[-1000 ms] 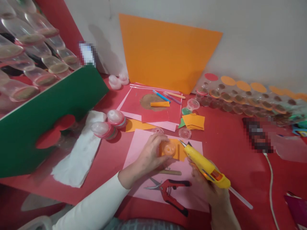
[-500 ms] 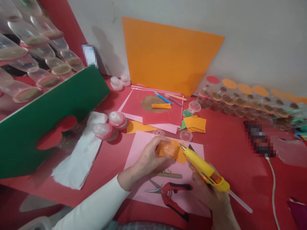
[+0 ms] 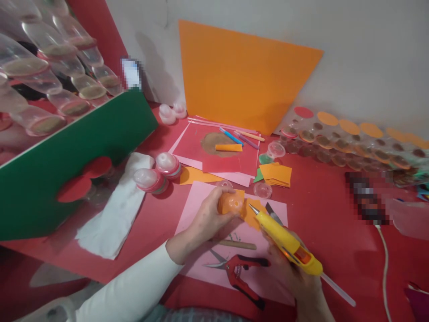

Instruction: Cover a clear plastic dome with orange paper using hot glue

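Nearest, at six o'clock, red-handled scissors (image 3: 239, 271) lie on the pink sheet (image 3: 201, 197). At five o'clock the right hand (image 3: 296, 275) is wrapped tight around a yellow glue gun (image 3: 288, 243), nozzle aimed toward ten o'clock. Just past its tip, the left hand (image 3: 209, 219) curls its fingers around a clear lid with orange paper (image 3: 232, 203), raised off the sheet. Farther, at twelve o'clock, an orange board (image 3: 244, 76) leans against the wall.

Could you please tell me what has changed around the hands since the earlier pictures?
The left hand has tilted the orange-wrapped cup up off the pink sheet. The right hand still aims the yellow glue gun at it. The scissors stayed put.
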